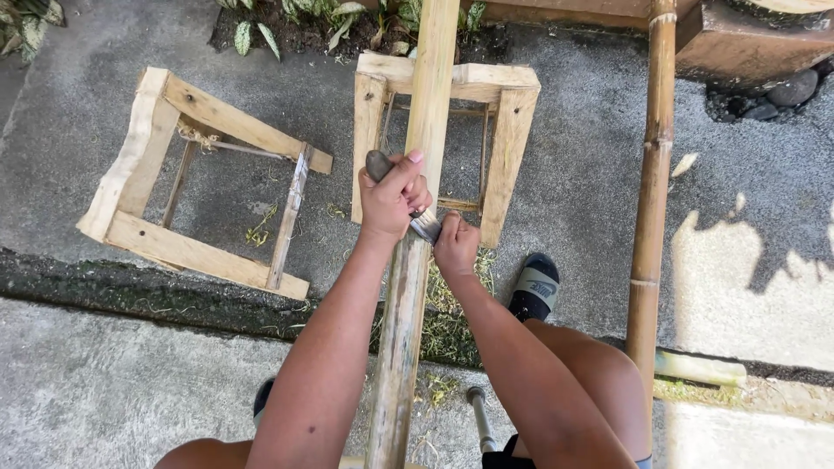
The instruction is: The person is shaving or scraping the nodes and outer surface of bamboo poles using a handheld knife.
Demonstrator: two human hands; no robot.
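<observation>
While clamped around the dark handle of a knife, left hand sits on the left side of a long bamboo pole, thumb up and fingers wrapped tight. Right hand just beside it on the pole's right side, fingers pinched on the far end of the blade – the two hands close together, with the blade laid crosswise over the pole between them. Runs away from the body, this pole: greenish-brown and rough below the knife, pale and clean above it, resting on a small wooden stool frame straight ahead. Second wooden frame tipped on its side to the left, well apart from the hands. Another bamboo pole, brown with visible nodes, lying on the right, parallel to the first. Thin shavings scattered on the concrete under the blade. Sandalled foot planted just right of the worked pole – bare knee below it. Leafy plants along the far edge
</observation>
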